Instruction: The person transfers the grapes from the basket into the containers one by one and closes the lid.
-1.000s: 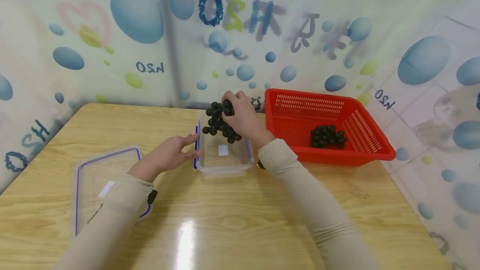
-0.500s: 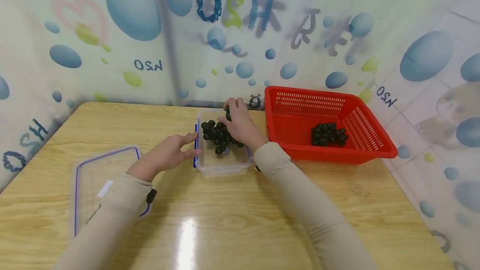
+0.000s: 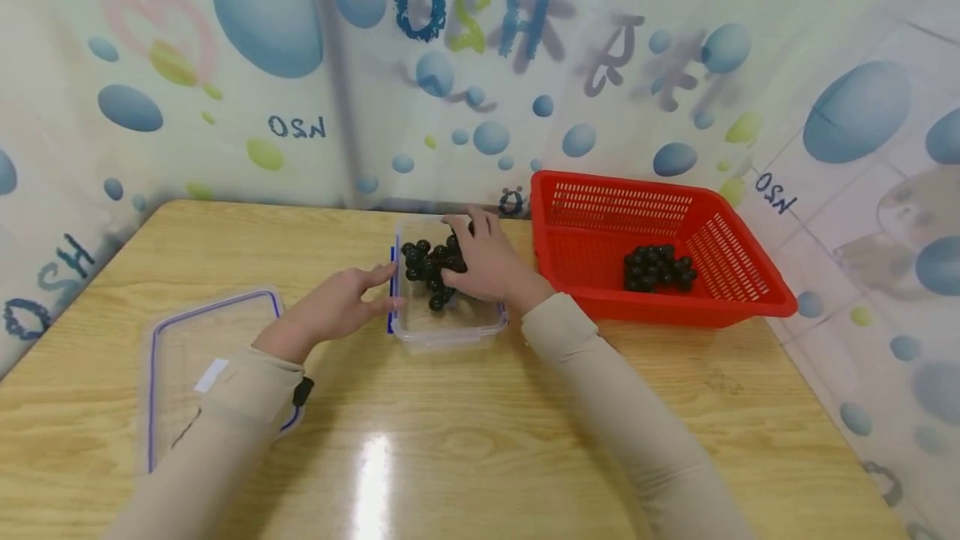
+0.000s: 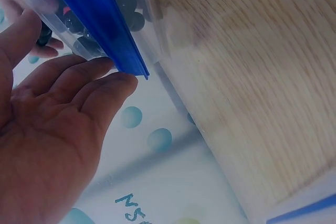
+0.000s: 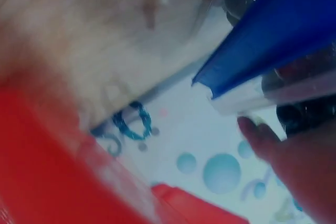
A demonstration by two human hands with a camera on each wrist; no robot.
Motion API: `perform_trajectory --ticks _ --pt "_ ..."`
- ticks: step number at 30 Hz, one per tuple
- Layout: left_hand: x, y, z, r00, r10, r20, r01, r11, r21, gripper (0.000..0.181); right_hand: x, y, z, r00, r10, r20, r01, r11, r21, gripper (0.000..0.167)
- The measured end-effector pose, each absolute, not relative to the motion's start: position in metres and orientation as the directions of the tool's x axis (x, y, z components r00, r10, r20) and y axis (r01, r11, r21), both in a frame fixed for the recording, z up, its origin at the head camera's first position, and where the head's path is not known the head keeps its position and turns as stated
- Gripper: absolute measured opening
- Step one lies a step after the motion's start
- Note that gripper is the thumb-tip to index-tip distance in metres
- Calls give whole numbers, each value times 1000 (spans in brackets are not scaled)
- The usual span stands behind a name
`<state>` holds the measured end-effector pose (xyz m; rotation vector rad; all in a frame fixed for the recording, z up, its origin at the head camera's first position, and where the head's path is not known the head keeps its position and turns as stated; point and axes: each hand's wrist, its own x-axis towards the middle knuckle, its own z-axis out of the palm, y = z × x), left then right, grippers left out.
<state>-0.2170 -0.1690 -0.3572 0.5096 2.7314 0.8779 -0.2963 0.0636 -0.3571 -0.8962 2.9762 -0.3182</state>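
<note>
1. Location: the bunch of dark grapes sits in the clear container, near the desk's far edge.
2. Left hand: fingers straight, thumb apart from them, at the container's left wall beside the blue flap. Risk: sliding. The fingers brace one side only; a push toward the far edge could shift the container.
3. Right hand: over the bunch, thumb and fingers apart with grapes between. Whether they clamp the fruit cannot be told. Risk: berries detaching or splitting, caused by pressing down or dragging against the wall.
4. Risk: snagging. A hand lifted carelessly could catch the stems or the flap and tip the container.
5. Red basket, toward the far right corner, holds a second bunch. Risk: overfilling, should both bunches share the container; berries above the rim could obstruct the lid, lying near the left edge.
</note>
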Motion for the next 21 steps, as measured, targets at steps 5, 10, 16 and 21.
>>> perform_trajectory --ticks 5,10,16,21 --pt "-217 -169 -356 -914 392 -105 260 764 591 66 -287 65 -359 -785 -619 -41 -618 786 -25 86" --pt "-217 -167 -355 -913 389 -126 249 772 585 65 -286 56 -366 -787 -617 8 -616 786 57 67" --pt "-217 -166 -351 -914 383 -134 247 787 565 65 -292 48 -369 -822 -569 7 -569 822 14 72" --pt "-217 -166 -348 -911 387 -141 254 797 548 66 -294 47 -370 -803 -594 -47 -593 805 -25 82"
